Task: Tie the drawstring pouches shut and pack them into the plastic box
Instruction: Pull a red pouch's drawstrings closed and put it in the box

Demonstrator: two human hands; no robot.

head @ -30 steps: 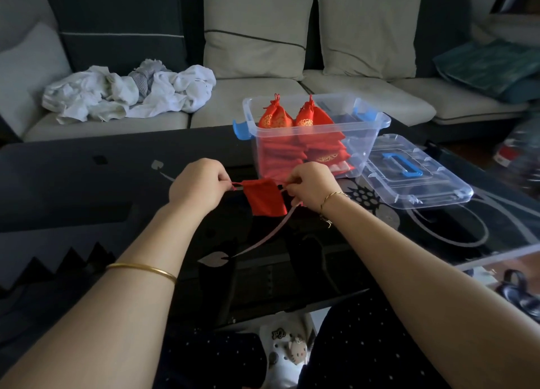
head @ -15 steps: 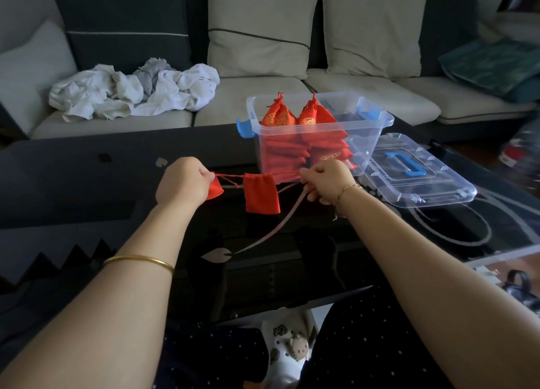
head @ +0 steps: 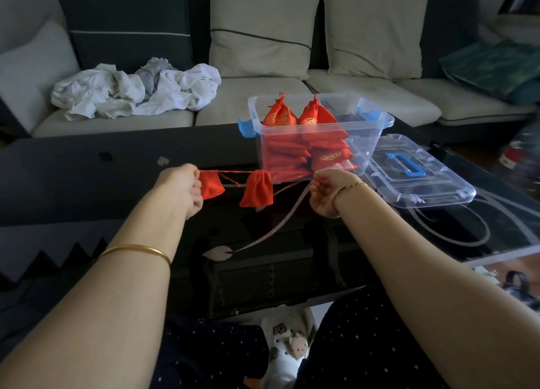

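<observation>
Head: plastic box [head: 368, 139] holds red pouches [head: 287, 155].

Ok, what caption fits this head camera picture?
A red pouch hangs on its drawstring, held taut between left hand and right hand, before the plastic box.

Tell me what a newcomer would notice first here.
A small red drawstring pouch hangs over the black glass table on its cord, pulled taut between the left grip and right grip. Just behind it stands a clear plastic box stacked with red pouches, its lid lying to the right.
</observation>
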